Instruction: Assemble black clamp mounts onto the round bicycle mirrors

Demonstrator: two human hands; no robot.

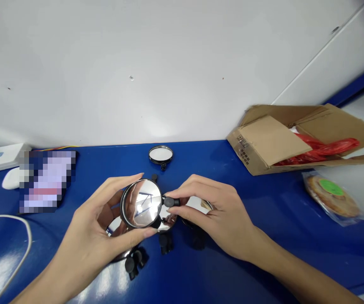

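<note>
A round mirror (143, 203) with a black rim is held up over the blue table, facing me. My left hand (97, 230) grips its rim, fingers at the top and thumb below. On its right side my right hand (213, 211) pinches the black clamp (171, 202) between thumb and fingers. Beneath the hands lie several similar mirrors, partly hidden: one mirror (168, 221) just behind the held one, another mirror (197, 203) under my right hand. Black clamps (132, 264) stick out toward me. Farther back rests a separate small mirror (160, 154).
On the blue table (248, 270), an open cardboard box (273, 139) with a red plastic bag (324, 147) stands right. Near it lies a wrapped round pastry (332, 194). At left are a blurred-out phone (47, 183), a white mouse (11, 178) and a white cable (28, 236). A white wall (182, 84) rises behind.
</note>
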